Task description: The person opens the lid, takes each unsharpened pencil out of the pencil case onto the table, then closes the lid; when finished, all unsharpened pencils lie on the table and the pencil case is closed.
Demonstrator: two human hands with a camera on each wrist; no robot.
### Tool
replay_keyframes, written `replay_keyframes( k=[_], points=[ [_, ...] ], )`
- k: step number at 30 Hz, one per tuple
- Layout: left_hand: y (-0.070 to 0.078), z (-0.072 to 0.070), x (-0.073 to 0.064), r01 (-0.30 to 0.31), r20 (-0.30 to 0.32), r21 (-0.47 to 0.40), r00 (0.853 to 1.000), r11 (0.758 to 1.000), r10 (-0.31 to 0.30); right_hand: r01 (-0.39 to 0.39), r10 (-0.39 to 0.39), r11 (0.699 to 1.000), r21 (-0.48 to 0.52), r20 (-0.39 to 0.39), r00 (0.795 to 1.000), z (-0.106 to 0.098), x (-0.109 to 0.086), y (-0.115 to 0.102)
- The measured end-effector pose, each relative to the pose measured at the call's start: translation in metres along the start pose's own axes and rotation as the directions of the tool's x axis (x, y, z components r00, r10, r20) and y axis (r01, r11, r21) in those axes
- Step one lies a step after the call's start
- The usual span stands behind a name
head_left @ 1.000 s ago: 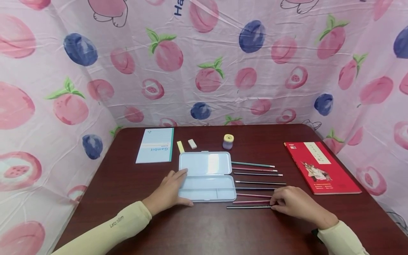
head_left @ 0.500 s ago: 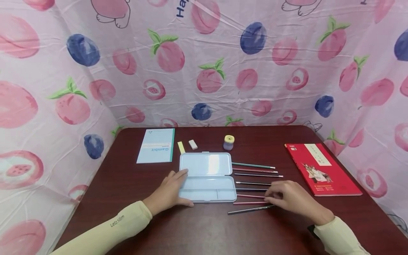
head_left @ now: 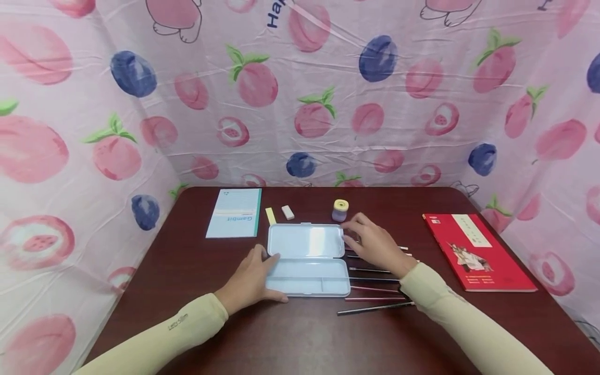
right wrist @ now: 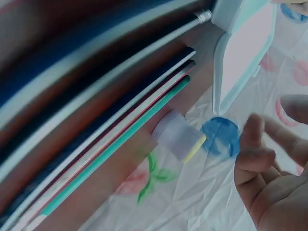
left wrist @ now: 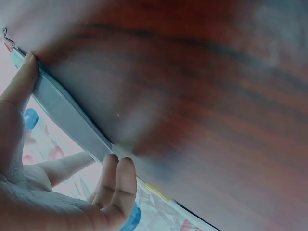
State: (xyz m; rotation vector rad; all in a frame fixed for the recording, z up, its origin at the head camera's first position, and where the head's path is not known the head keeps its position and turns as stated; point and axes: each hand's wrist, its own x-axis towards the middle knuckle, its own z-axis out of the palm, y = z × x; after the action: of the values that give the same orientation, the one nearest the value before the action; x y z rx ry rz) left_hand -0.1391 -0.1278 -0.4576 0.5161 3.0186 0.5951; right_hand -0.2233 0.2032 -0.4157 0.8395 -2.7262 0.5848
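A pale blue pencil case (head_left: pixel 290 242) lies opened flat on the table, lid side farther away. My left hand (head_left: pixel 250 273) rests against its left side, thumb at the front corner and index finger near the hinge. In the left wrist view, the thumb touches the case's edge and two fingers bend loosely beside it. My right hand (head_left: pixel 375 247) is by the lid's right edge, fingers slightly bent, with nothing seen in them. Contact with the lid is unclear. Under that wrist lie several pencils (head_left: pixel 375 300), partly hidden; the nearest, a dark pencil (head_left: pixel 372 309), lies askew.
Behind the case are a white eraser (head_left: pixel 288 212), a yellow strip (head_left: pixel 271 215) and a purple pencil sharpener (head_left: pixel 340 210) with a yellow top. A Gambit notebook (head_left: pixel 234 213) lies at the back left, a red book (head_left: pixel 478 252) at the right. Patterned cloth hangs around the table.
My right hand has left the near pencils and moved up and left to the lid's right edge. The nearest pencil has turned askew. My left hand stays at the case.
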Motion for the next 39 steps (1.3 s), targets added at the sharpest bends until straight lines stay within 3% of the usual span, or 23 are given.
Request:
replay_keyframes(
  k=[6,13,20,25,30,34,39],
  points=[
    [0.005,0.002,0.007,-0.007,0.051,0.003,0.999,1.000,0.007,-0.086,0.088,0.996,-0.019,0.067,0.994,0.010,0.028,0.005],
    [0.011,0.003,0.010,-0.008,0.044,-0.019,0.999,1.000,0.009,-0.159,0.149,0.987,0.031,0.206,0.967,0.015,0.038,0.013],
    [0.011,0.003,0.006,0.068,-0.018,-0.122,0.997,0.990,-0.071,-0.123,0.117,0.990,0.068,0.078,0.990,0.009,0.035,0.002],
    [0.008,0.004,0.004,0.045,-0.090,-0.159,0.994,0.986,-0.060,-0.062,0.064,0.994,0.088,-0.023,0.998,0.002,0.023,-0.013],
    [0.006,0.002,0.001,0.045,-0.110,-0.156,0.992,0.987,-0.063,0.012,-0.002,0.995,0.098,-0.104,0.995,-0.002,0.005,-0.026],
    [0.005,0.000,-0.002,0.076,-0.109,-0.171,0.989,0.982,-0.095,0.039,-0.027,0.995,0.093,-0.127,0.992,-0.002,-0.010,-0.033],
    [0.004,0.002,-0.003,0.081,-0.122,-0.178,0.987,0.981,-0.103,0.069,-0.057,0.990,0.121,-0.102,0.993,-0.005,-0.024,-0.039]
  ],
)
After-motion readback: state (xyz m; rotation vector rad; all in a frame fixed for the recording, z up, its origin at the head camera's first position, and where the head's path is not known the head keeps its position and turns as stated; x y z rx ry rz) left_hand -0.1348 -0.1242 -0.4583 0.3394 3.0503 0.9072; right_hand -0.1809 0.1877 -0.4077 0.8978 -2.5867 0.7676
